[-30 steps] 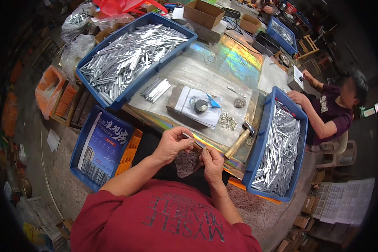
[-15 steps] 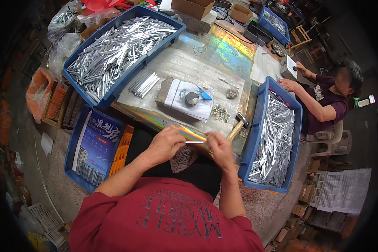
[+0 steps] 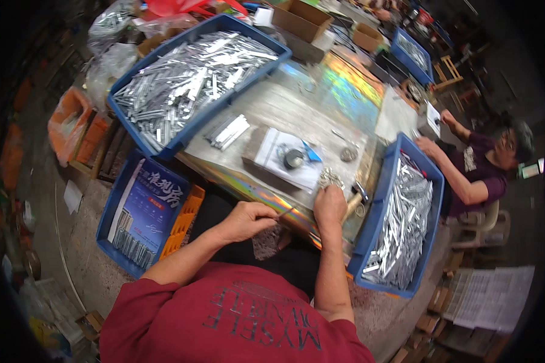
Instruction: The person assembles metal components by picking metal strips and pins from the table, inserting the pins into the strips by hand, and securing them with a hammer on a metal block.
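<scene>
My left hand (image 3: 247,221) is closed in a pinch on a slim metal strip (image 3: 288,212), whose free end sticks out to the right over the table's front edge. To its right, my right hand (image 3: 330,208) touches the near side of a pile of small parts (image 3: 329,177). Its fingers are curled down, and whatever they pinch is hidden. Just beyond stands a block topped with white paper (image 3: 277,163), carrying a round dark metal piece (image 3: 293,158) and a blue scrap (image 3: 312,152). A short row of metal strips (image 3: 229,132) lies left of the block.
Blue bins of metal strips stand at the left (image 3: 123,117) and right (image 3: 437,202). A hammer (image 3: 361,191) rests by the right bin. Another blue bin (image 3: 106,233) with a printed sheet sits low left. Across the right bin sits another person (image 3: 475,160).
My right hand has let go of the strip's end and moved forward to the small parts. The left hand keeps the strip. The whole view has shifted slightly.
</scene>
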`<state>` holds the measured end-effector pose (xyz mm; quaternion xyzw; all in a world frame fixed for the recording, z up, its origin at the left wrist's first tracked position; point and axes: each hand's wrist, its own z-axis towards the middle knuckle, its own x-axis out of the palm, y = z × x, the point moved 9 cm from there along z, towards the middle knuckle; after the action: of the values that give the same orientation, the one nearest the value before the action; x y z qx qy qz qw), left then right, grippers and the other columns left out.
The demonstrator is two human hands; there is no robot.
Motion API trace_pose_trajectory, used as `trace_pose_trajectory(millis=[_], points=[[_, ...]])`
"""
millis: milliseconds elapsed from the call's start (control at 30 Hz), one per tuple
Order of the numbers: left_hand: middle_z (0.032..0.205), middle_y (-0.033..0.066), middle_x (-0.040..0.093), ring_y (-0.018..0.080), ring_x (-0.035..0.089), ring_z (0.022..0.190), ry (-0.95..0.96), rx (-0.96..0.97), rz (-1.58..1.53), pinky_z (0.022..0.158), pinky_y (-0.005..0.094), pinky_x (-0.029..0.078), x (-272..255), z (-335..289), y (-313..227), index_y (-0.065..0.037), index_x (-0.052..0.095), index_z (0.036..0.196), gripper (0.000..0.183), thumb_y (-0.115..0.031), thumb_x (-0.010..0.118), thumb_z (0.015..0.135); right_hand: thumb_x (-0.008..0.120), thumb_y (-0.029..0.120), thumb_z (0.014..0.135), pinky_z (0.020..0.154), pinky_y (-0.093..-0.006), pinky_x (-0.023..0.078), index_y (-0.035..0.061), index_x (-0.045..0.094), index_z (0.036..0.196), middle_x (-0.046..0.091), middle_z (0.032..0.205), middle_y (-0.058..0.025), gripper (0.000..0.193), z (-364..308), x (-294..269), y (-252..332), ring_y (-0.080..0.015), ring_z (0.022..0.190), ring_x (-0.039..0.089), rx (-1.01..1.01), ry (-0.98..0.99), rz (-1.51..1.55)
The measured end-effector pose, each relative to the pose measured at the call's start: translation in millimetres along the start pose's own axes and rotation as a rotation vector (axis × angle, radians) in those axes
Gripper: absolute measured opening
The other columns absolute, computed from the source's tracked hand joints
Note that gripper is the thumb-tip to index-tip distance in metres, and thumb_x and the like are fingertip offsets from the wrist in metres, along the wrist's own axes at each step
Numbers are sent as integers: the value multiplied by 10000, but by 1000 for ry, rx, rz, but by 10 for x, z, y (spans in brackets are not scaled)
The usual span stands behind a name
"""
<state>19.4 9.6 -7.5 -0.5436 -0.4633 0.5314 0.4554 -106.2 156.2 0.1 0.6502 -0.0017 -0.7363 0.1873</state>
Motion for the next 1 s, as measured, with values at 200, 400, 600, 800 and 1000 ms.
trace_pose_trajectory(millis=[200, 400, 600, 800, 1000], points=[[784, 80, 600, 134, 570, 731, 44, 9, 13, 657, 241, 438, 97, 26, -29, -9, 590, 857, 184, -124, 604, 714, 456, 117, 708, 586, -458, 404, 26, 520, 673, 547, 711, -175, 116, -19, 77, 28, -334, 661, 549, -58, 45, -131], [782, 78, 601, 118, 560, 731, 39, -35, 5, 658, 235, 431, 2, 17, -69, -24, 592, 873, 190, -126, 605, 714, 436, 109, 725, 597, -459, 384, 30, 496, 704, 535, 725, -173, 102, -31, 75, 81, -345, 693, 528, -88, 63, -139], [797, 36, 607, 64, 530, 750, 5, -24, -147, 679, 216, 430, -17, 34, -51, -22, 587, 902, 186, -96, 582, 731, 465, 80, 772, 608, -432, 375, -10, 452, 733, 513, 711, -205, 99, -92, -164, -23, -371, 683, 504, -113, -82, 306], [837, 16, 582, 57, 507, 796, -5, -31, -329, 714, 210, 417, 28, 59, -83, 1, 565, 940, 206, -76, 564, 750, 493, 53, 780, 565, -291, 407, -16, 505, 829, 536, 680, -115, 85, -193, -268, -141, -193, 601, 502, -90, -143, 630], [710, -23, 541, 31, 490, 644, -20, -152, -541, 559, 168, 400, 77, 82, -39, -25, 569, 901, 164, -103, 567, 757, 485, 43, 782, 547, -240, 402, -22, 529, 854, 536, 713, -72, 107, -381, -290, -66, -122, 594, 485, -19, -23, 809]])
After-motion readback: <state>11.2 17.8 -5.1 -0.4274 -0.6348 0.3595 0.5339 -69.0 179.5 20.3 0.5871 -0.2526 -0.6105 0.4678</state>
